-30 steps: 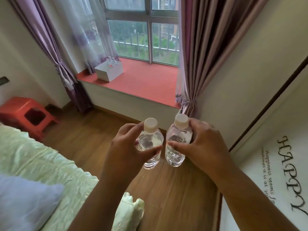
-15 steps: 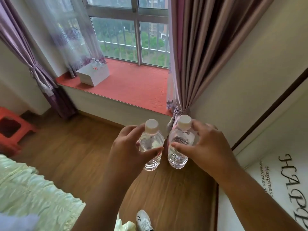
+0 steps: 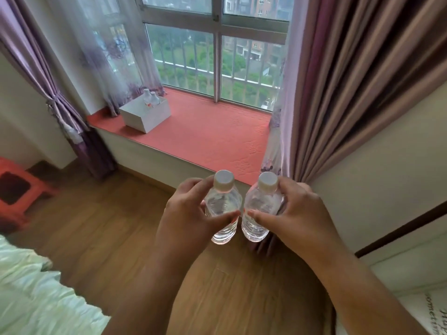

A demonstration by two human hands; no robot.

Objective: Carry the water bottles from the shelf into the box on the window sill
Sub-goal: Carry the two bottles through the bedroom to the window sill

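My left hand (image 3: 188, 213) grips a clear water bottle (image 3: 223, 206) with a white cap, held upright over the wooden floor. My right hand (image 3: 295, 216) grips a second, matching bottle (image 3: 260, 209) right beside it; the two bottles nearly touch. Ahead and to the left, a white box (image 3: 145, 116) stands on the red window sill (image 3: 212, 136), near its left end. Two more capped bottles (image 3: 150, 99) stand inside the box at its far side.
A tied purple curtain (image 3: 65, 102) hangs left of the sill and a heavy brown curtain (image 3: 350, 76) hangs on the right. A red plastic stool (image 3: 17, 189) stands on the floor at far left. A pale green bed (image 3: 36, 293) fills the lower left.
The window sill and box have grown larger and shifted toward the centre as I walk closer. Both hands keep holding the bottles side by side.
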